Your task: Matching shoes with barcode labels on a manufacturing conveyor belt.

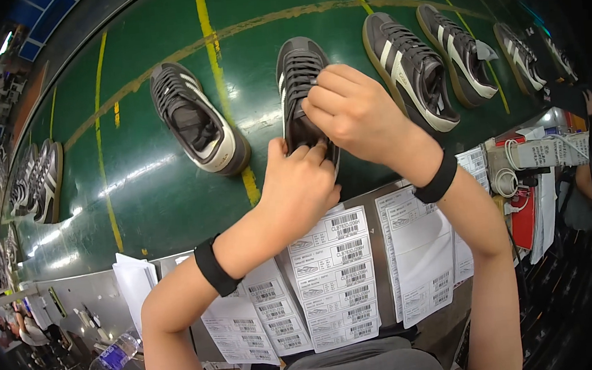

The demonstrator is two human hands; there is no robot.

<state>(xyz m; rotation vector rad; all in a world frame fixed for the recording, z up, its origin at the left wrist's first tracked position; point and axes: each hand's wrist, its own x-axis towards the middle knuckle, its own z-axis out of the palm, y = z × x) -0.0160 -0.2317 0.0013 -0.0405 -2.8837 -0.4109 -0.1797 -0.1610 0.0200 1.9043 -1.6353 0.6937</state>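
Holding a black low-top sneaker [295, 105] at its near collar with the left hand [301, 184], near the middle of a glossy green worktop [173, 215]. Pointing toe-far, heel-near, with long axis running near to far. Rounded at a matte grey toe, crossed by flat dark laces [303, 69]. Curled narrowly with the right hand [363, 113] at the laces' right; cannot tell whether pinching any.

1 purple-labelled bottle [114, 357] shows at lower left, 1 white coil [504, 182] at right.
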